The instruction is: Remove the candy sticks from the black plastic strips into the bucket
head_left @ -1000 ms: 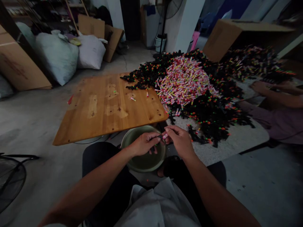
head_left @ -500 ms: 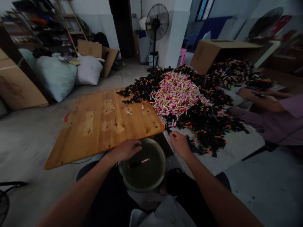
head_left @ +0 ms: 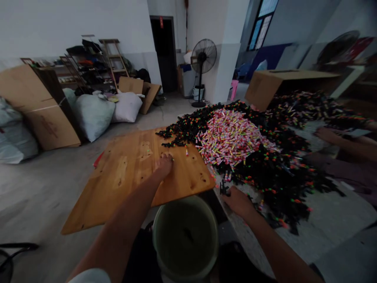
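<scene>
Okay, hands apart on my feed, left hand (head_left: 164, 163) forward over the wooden board (head_left: 118, 200), can't tell if it grips anything, right hand (head_left: 237, 201) pinching a black gun-shaped piece (head_left: 224, 189), basin (head_left: 178, 208) below and between them, pink pile (head_left: 232, 137) beyond the right.

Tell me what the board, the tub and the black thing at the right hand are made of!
Board: likely varnished wood, with grain, knots and a slight shine.
Tub: perhaps smooth plastic, from its rounded rim; metal is possible.
Black thing: maybe dull plastic, from its moulded-looking shape; too small to be sure.
</scene>
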Demonstrator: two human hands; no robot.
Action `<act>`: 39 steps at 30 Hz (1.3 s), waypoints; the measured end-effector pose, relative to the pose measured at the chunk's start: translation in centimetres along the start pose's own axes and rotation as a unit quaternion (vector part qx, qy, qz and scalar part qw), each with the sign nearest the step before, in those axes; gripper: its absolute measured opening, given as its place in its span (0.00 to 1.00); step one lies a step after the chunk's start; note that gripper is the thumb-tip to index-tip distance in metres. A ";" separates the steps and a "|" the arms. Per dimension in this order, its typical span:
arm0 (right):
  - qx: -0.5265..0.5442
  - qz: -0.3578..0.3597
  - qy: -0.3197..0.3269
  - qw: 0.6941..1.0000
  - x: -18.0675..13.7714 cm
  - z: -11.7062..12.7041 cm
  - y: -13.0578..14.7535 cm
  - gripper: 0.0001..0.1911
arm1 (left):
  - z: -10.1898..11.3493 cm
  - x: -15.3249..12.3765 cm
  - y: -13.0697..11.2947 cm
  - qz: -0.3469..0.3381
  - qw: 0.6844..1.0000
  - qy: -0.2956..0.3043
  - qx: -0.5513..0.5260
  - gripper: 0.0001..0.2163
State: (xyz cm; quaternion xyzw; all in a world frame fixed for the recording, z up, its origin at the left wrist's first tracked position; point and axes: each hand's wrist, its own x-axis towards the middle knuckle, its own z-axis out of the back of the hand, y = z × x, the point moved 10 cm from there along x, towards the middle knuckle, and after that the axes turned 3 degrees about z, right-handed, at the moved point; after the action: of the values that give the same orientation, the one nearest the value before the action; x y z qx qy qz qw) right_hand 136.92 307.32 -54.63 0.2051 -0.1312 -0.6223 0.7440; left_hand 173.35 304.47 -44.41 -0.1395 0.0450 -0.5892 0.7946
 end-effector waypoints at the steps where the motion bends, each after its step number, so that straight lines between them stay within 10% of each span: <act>1: 0.037 0.006 -0.018 0.999 -0.1 0.1 -0.4 0.11 | -0.1 0.1 -0.1 0.007 1.000 -0.006 -0.007 0.15; 7: 0.337 0.113 -0.079 0.931 -2.3 1.9 3.8 0.10 | -3.4 -5.6 -5.2 -0.051 0.987 0.037 -0.147 0.11; 11: 0.393 0.160 -0.038 0.905 -5.1 2.5 9.1 0.09 | -5.9 -13.7 -11.1 -0.078 0.782 0.197 -0.587 0.17; 13: 0.403 0.175 -0.029 0.898 -6.3 2.9 10.3 0.09 | -5.9 -16.5 -12.4 -0.065 0.741 0.222 -0.631 0.19; 24: 0.414 0.199 -0.080 0.885 -9.6 5.6 9.8 0.11 | -1.6 -19.7 -11.8 -0.143 0.865 0.096 -0.471 0.13; 32: 0.675 0.103 -0.016 0.730 -10.7 2.4 8.7 0.14 | -1.6 -19.3 -9.7 -0.010 0.751 0.052 -0.658 0.35; 39: 0.691 0.121 -0.028 0.712 -12.4 1.5 8.7 0.18 | -2.1 -20.2 -11.3 0.015 0.678 0.117 -0.726 0.31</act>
State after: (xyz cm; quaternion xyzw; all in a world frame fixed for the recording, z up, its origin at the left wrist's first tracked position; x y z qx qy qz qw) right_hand 141.45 320.49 -48.52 0.6270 -0.5688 -0.2680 0.4599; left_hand 156.27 320.28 -45.20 -0.6017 0.5528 -0.3711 0.4412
